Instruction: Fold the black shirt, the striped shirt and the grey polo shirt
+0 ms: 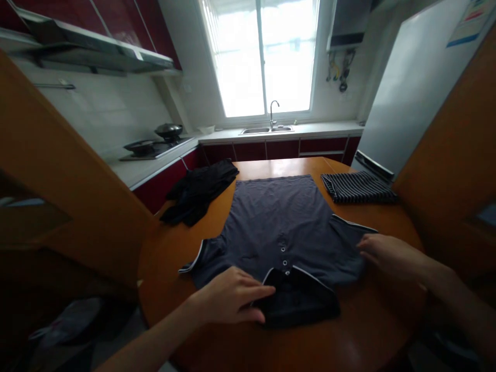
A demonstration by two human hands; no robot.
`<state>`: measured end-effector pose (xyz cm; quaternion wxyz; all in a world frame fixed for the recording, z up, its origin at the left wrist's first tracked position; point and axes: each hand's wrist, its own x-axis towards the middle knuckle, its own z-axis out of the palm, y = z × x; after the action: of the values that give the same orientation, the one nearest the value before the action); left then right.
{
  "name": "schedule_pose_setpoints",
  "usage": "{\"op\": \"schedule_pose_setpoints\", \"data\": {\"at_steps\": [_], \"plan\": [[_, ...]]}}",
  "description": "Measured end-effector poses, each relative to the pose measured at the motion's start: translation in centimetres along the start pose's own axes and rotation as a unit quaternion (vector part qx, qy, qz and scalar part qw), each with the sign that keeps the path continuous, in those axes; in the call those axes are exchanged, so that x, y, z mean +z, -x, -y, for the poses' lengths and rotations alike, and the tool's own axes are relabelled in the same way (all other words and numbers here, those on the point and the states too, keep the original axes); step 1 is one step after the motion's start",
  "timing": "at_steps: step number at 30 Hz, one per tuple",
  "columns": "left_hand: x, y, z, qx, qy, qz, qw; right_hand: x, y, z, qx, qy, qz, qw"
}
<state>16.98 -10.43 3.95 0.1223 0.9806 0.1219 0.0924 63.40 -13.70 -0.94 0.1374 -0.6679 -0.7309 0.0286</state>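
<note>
Head view: grey polo shirt [277, 217] is lying spread flat, front up, on the orange-brown worktop [349, 336]. Hem is pointing toward the window [267, 57], dark collar [300, 305] toward the person.

Hands are working well apart. Left hand [234, 295] is reaching in over the left end of the collar, forefinger extending across its edge, thumb hanging lower, a gap showing between them. Not pinching, by the look of it; light contact with the collar is possible, can't confirm. Right hand [377, 249] is sitting at the outer edge of the right sleeve [349, 240], fingers bunching close together. Can't tell whether they're gripping cloth or only resting on it.

Status: body is lying mostly smooth, with light creasing. Both sleeves are sticking out sideways, left sleeve [209, 256] included; neither is tucked in. Collar is standing open around the neck. No folds are showing across the shirt body, so I'm judging it laid out but unfolded.

Striped garment [356, 187] is sitting at the far right, already folded into a neat flat stack. Black clothes [201, 190] are lying loosely heaped at the far left, unfolded.
</note>
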Motion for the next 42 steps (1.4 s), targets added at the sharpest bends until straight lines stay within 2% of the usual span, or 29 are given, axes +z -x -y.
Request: {"op": "schedule_pose_setpoints", "data": {"at_steps": [2, 3, 6, 8, 10, 12, 15, 19, 21, 25, 28, 30, 31, 33, 35, 37, 39, 42], "plan": [[-0.6, -0.7, 1.6, -0.079, 0.014, -0.049, 0.996, 0.5, -1.9, 0.6, -0.029, -0.004, 0.0, 1.0], [-0.7, -1.1, 2.7, -0.126, 0.011, -0.083, 0.988, 0.9, -2.9, 1.0, -0.025, -0.002, -0.027, 0.999], [0.0, -2.1, 5.9, -0.237, -0.016, -0.168, 0.957, 2.3, -5.5, 1.7, 0.043, 0.022, -0.108, 0.993], [1.3, -2.3, 7.6, -0.27, -0.026, -0.191, 0.943, 2.8, -6.4, 0.8, 0.104, 0.034, -0.1, 0.989], [2.7, -2.0, 8.9, -0.285, -0.025, -0.195, 0.938, 2.8, -6.8, -1.0, 0.139, 0.028, -0.056, 0.988], [3.9, -1.4, 9.8, -0.293, -0.02, -0.192, 0.936, 2.2, -6.6, -2.8, 0.144, -0.009, -0.003, 0.99], [5.2, -0.7, 10.8, -0.292, -0.027, -0.183, 0.938, 1.3, -6.1, -4.6, 0.157, -0.079, 0.035, 0.984], [5.8, -0.3, 11.6, -0.274, -0.058, -0.172, 0.945, 0.7, -5.4, -5.6, 0.193, -0.127, 0.047, 0.972], [5.9, -0.2, 11.8, -0.27, -0.074, -0.165, 0.946, 0.6, -4.8, -5.9, 0.212, -0.142, 0.031, 0.966], [6.0, -0.3, 11.8, -0.267, -0.096, -0.148, 0.947, 0.4, -3.4, -5.9, 0.242, -0.087, 0.017, 0.966], [5.7, -0.6, 11.4, -0.264, -0.102, -0.138, 0.949, 0.2, -2.5, -5.2, 0.267, -0.015, 0.029, 0.963], [4.9, -0.7, 10.7, -0.263, -0.097, -0.142, 0.949, -0.2, -2.1, -4.4, 0.269, 0.039, -0.016, 0.962], [4.3, -0.7, 10.0, -0.261, -0.088, -0.148, 0.95, -0.6, -1.8, -4.0, 0.244, 0.051, -0.049, 0.967], [2.8, -0.4, 8.1, -0.252, -0.055, -0.152, 0.954, -1.4, -1.2, -3.0, 0.134, 0.02, -0.087, 0.987], [1.3, 0.2, 5.6, -0.229, -0.001, -0.127, 0.965, -2.2, -0.2, -1.8, -0.003, -0.061, -0.054, 0.997], [0.3, 1.1, 2.9, -0.194, 0.053, -0.077, 0.976, -2.6, 1.1, -0.4, -0.09, -0.123, 0.023, 0.988], [0.2, 2.0, 0.6, -0.161, 0.078, -0.037, 0.983, -2.5, 2.5, 1.0, -0.121, -0.142, 0.083, 0.979], [1.6, 2.9, -1.2, -0.117, 0.053, -0.031, 0.991, -1.5, 4.0, 2.5, -0.141, -0.128, 0.101, 0.977]]}}
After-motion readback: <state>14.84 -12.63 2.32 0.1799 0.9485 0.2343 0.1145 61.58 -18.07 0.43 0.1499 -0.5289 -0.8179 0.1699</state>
